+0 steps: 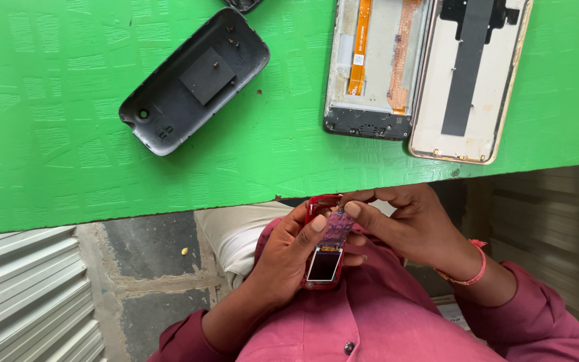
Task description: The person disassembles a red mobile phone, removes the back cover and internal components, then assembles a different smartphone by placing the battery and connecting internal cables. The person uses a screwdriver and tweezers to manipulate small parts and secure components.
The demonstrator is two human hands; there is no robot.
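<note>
Red small phone (323,258), opened, sits over the lap below the green tabletop (68,134), grasped by the left hand (289,258); the right hand (410,224) pinches its purple circuit board (336,228).

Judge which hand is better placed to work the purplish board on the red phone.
Probably the right hand: its fingers pinch the purplish board, while the left hand cradles the red phone.

Your left hand (288,253) and right hand (415,228) meet on the small phone (324,258) over your lap, just nearer you than the table (48,147) edge. On the table, the back cover (192,80) lies left, well apart from the frame (375,67) and the panel (472,77), which touch side by side at right.
</note>
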